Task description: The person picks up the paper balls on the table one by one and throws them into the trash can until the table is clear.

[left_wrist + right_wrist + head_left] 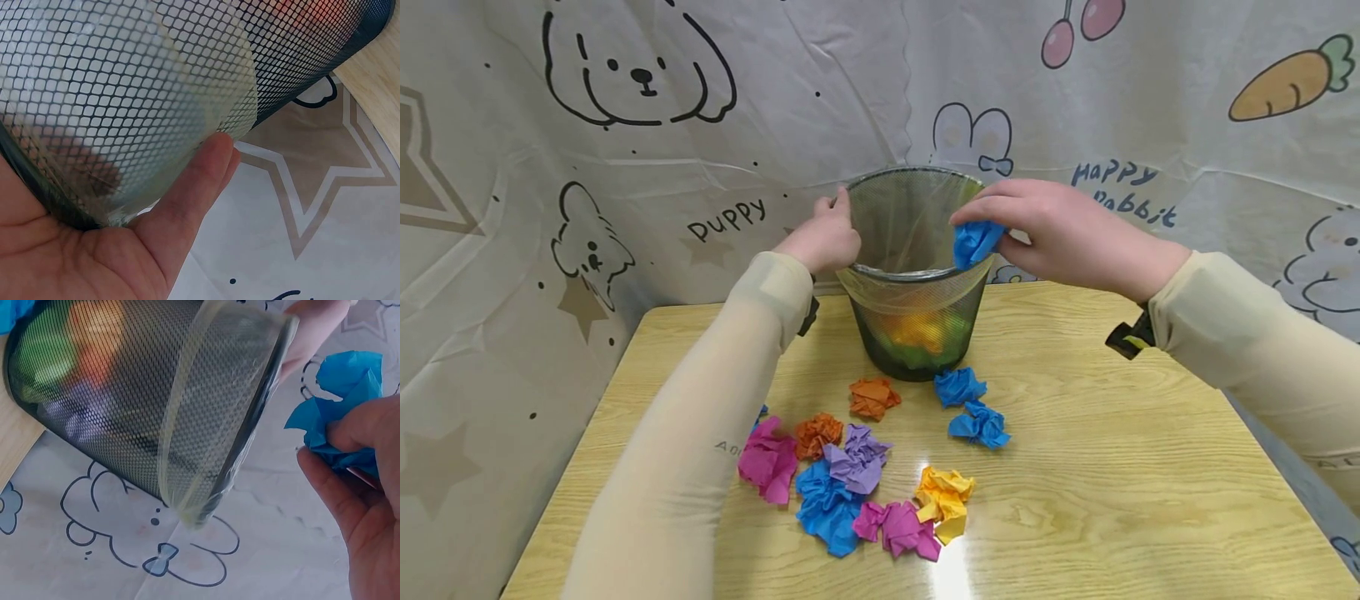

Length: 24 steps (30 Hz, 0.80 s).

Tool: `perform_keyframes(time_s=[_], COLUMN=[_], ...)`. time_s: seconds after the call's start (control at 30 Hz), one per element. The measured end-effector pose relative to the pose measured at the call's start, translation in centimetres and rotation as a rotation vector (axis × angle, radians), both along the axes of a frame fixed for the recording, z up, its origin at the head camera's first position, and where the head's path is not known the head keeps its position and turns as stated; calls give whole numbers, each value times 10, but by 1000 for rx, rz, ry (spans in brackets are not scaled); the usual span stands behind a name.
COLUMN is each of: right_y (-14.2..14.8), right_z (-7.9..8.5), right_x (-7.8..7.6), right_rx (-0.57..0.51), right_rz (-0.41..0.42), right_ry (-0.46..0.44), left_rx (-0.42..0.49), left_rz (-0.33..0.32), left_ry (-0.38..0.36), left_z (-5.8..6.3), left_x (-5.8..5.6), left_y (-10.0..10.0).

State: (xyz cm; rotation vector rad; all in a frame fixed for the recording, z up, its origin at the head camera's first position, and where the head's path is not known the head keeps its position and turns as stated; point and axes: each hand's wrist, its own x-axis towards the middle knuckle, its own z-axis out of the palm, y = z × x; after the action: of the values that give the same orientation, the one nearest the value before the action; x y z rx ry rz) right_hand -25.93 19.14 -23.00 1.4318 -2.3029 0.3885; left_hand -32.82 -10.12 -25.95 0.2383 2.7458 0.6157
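A black mesh wastebasket [891, 275] stands at the far middle of the table, with a clear liner bag [917, 292] folded over its rim. My left hand [825, 239] grips the rim on the left side; in the left wrist view the thumb [200, 172] lies along the outside, and fingers show dimly through the mesh. Above the right part of the rim, my right hand [1060, 229] pinches a crumpled blue paper ball [347, 412] between thumb and fingers. Green, orange and purple paper [81, 415] shows through the wastebasket's lower wall.
Crumpled paper lies in front of the wastebasket: two blue balls [979, 425], two orange ones [872, 398], a purple [859, 458], a yellow [943, 500], two pink [769, 461] and a larger blue piece [829, 504]. A printed curtain [850, 100] hangs behind the wooden table [1112, 467].
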Motion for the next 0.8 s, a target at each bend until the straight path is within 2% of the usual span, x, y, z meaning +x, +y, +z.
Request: perform_keyframes(time_s=[0.57,0.8], right_y=[-25,-34], right_z=[8,4], right_x=[-42,-59], right_rx=[54,55], right_rz=[-279,-345], right_ry=[-112,-168], left_rx=[-1,2], left_rz=[3,-2], left_ry=[-10,-5], left_z=[1,0], left_x=[0,0], left_y=[0,1])
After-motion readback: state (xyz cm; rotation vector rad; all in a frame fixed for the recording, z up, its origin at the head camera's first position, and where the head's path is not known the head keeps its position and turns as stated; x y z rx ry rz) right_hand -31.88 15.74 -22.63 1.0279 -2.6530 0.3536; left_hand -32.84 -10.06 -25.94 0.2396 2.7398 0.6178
